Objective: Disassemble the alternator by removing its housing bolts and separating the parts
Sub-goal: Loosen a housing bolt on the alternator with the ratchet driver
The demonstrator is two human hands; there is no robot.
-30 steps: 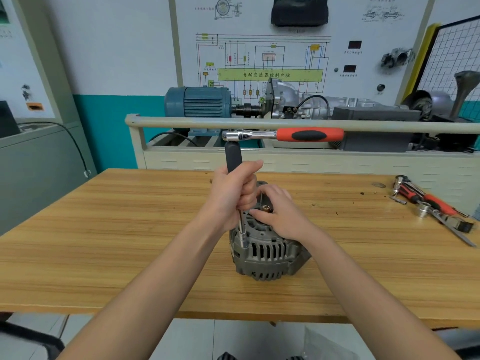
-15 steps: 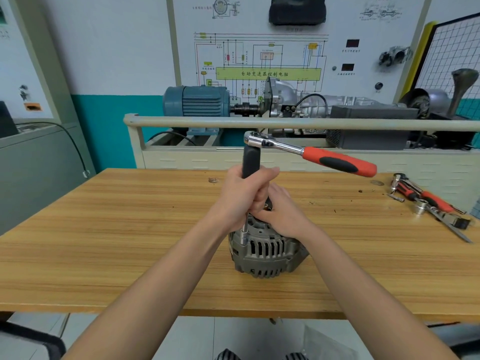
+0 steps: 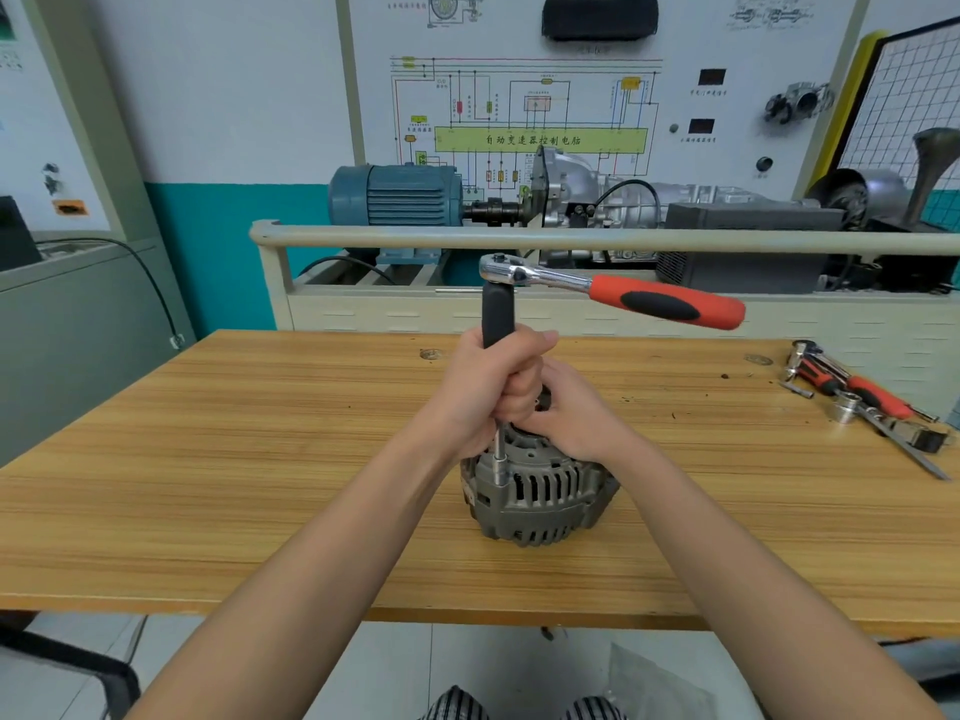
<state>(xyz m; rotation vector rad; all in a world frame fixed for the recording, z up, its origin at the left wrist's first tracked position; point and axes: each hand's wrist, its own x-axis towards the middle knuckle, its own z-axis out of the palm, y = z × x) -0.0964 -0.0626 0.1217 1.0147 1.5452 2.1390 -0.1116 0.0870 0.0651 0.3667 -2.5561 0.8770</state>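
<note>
Alternator (image 3: pixel 535 491) stands on end near the middle of the wooden bench (image 3: pixel 208 459), a little toward its front edge, its slotted grey housing facing the camera. A person's left hand (image 3: pixel 493 392) is wrapped in a fist around the black grip of a socket driver (image 3: pixel 497 314), whose slim steel shaft drops almost straight down out of the fist to a socket (image 3: pixel 500 472) seated on the housing's rim at the near-left side, presumably over a housing bolt. A ratchet handle (image 3: pixel 613 291) caps the driver, and its orange-and-black grip juts level toward the bench's right end with no hand on it. Turning force must therefore come around the upright axis of the shaft; the bolt lies directly beneath the left fist, and the free ratchet grip lies above and to the right, on the side of the right hand (image 3: pixel 571 413). That hand rests on the alternator's top, fingers curled over it just beside the left fist, apparently steadying the unit. Bolt head itself is hidden inside the socket, and both hands cover the alternator's upper face, so how many bolts are in or out cannot be told. Spare ratchet and sockets (image 3: pixel 857 397) lie near the bench's right end, toward its back edge.
</note>
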